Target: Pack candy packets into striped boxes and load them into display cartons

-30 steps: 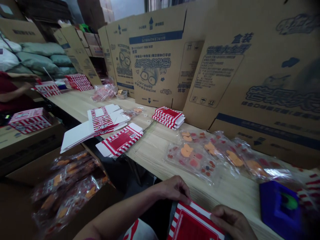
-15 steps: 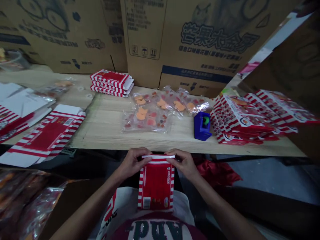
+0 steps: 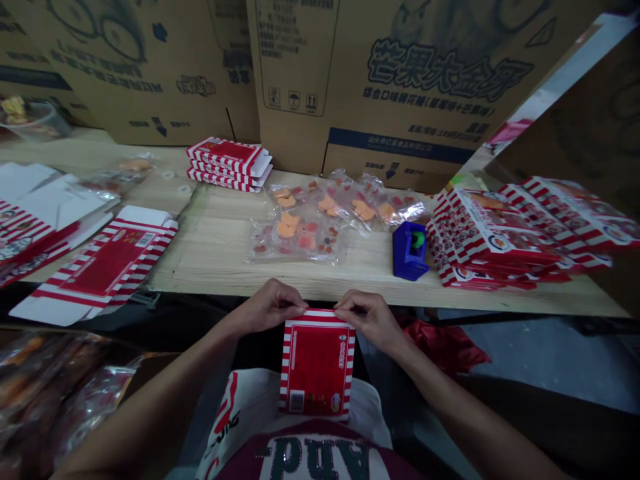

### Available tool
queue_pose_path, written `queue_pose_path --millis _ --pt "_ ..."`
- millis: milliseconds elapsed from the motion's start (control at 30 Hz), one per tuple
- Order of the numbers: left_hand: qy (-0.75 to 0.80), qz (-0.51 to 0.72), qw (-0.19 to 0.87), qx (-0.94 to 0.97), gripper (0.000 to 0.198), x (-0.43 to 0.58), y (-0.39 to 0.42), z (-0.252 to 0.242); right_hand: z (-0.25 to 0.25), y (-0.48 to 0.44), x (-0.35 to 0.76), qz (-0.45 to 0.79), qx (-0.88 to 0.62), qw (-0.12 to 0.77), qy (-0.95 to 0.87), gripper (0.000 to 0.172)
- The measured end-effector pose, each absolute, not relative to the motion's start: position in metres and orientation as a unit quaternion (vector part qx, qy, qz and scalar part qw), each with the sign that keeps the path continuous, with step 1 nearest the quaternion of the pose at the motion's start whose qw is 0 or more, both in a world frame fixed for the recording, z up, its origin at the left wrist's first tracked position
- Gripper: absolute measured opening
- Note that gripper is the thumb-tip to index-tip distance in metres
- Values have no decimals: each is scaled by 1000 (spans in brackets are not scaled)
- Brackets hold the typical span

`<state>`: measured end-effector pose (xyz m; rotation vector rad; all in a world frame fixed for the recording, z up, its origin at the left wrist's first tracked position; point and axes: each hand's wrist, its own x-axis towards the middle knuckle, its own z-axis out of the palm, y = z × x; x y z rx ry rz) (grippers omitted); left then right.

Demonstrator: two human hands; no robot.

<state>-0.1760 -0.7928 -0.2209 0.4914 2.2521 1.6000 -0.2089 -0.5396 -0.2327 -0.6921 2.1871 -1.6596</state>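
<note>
A red cardboard box (image 3: 320, 363) with red-and-white striped sides stands against my lap, its back with the barcode facing up toward me. My left hand (image 3: 277, 307) pinches the left end of its top edge between thumb and fingers. At the right end of the same edge, my right hand (image 3: 367, 317) pinches in the same way. The top flap lies folded along that edge. On the table beyond my hands lie several clear bags of gummy candy (image 3: 300, 233), and a blue tape dispenser (image 3: 410, 251) with green tape stands to their right.
Striped boxes (image 3: 493, 230) are piled at the right; a small stack of boxes (image 3: 227, 163) sits farther back. Flat box blanks (image 3: 107, 260) hang over the left table edge. Large cartons (image 3: 395, 100) wall off the back. Bagged candy (image 3: 60, 400) fills an open carton at lower left.
The white flap edge at the top of the box has been pressed down and no longer sticks out. Both hands have moved inward along the top edge. The view has shifted slightly.
</note>
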Motion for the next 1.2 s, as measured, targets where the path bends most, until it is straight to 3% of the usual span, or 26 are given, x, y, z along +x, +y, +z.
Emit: queue_pose_path --millis 100,267,367,467,567,667,867,1200 --pt "792 568 142 174 21 -162 -789 -226 -242 -537 -195 -563 -264 78 779 15" --pt "693 718 64 5 27 -143 -761 -261 -265 -547 -164 -585 -158 -40 795 11" --pt "626 769 81 -99 28 -139 -746 -279 -273 -550 -154 -622 -121 -18 774 8" --pt "617 766 95 -154 28 -142 -743 -290 -277 -532 -173 -653 -103 39 749 26" --pt "606 775 107 -144 26 -149 -745 -292 -272 -488 -220 -634 31 -103 766 35" --pt "613 778 94 -101 21 -152 -746 -289 -266 -444 -272 -577 173 -228 765 32" --pt "629 768 88 -84 21 -153 -746 -286 -274 -424 -319 -599 212 -159 755 17" --pt "614 777 69 -120 25 -150 -750 -290 -282 -435 -327 -658 307 -184 663 16"
